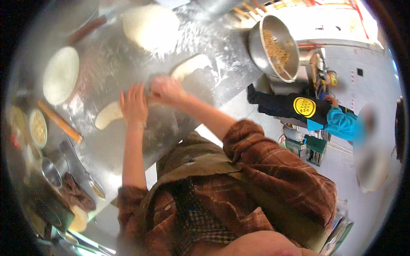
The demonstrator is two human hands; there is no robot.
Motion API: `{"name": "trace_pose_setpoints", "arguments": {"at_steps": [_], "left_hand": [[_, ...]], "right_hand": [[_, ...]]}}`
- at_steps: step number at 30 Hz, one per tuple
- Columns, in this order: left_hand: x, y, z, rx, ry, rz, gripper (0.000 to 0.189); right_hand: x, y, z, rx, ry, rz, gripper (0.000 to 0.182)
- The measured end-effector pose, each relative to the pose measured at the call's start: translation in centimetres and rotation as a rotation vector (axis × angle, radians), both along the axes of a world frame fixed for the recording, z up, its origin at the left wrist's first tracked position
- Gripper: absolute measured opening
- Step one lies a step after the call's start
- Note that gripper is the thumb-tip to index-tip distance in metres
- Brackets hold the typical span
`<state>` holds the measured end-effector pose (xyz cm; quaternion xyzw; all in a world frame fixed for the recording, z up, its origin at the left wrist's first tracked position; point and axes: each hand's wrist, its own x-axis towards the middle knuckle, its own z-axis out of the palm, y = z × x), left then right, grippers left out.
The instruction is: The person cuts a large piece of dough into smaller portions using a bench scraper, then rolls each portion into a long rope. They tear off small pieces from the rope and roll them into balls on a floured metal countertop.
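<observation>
A long roll of pale dough lies on the floured metal table, its left part running under my left hand. That hand is flat, palm down, with its fingers extended. Close on its right, my right hand is curled and slightly blurred, closed on the dough. More dough extends up and right beyond its knuckles. Whether both visible lengths are one piece is hidden by the hands. A large pale dough mass sits at the table's far side, and a round, white, plate-like item is to the left.
A wooden rolling pin and a bowl of pale food are at left, near a metal bowl and dark cloth. A big metal bowl of brown crumbly filling stands at upper right. Another person works beyond the table.
</observation>
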<state>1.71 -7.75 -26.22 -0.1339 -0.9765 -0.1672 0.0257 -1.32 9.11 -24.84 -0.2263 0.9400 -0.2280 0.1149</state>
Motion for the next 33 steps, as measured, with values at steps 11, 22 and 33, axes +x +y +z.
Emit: {"name": "trace_pose_setpoints", "arguments": {"at_steps": [11,22,33], "left_hand": [[2.5,-4.3,0.0,0.072,0.047,-0.026,0.042],[-9.2,-6.2,-1.0,-0.153,0.14,0.228,0.037],[-10.6,-5.5,-0.8,-0.168,0.027,-0.007,0.035]], "right_hand": [[2.7,-5.6,-2.0,-0.037,0.462,-0.443,0.015],[-6.7,-5.4,-2.2,-0.063,0.341,-0.327,0.014],[-10.8,-4.6,-1.7,-0.117,0.249,-0.225,0.016]]}}
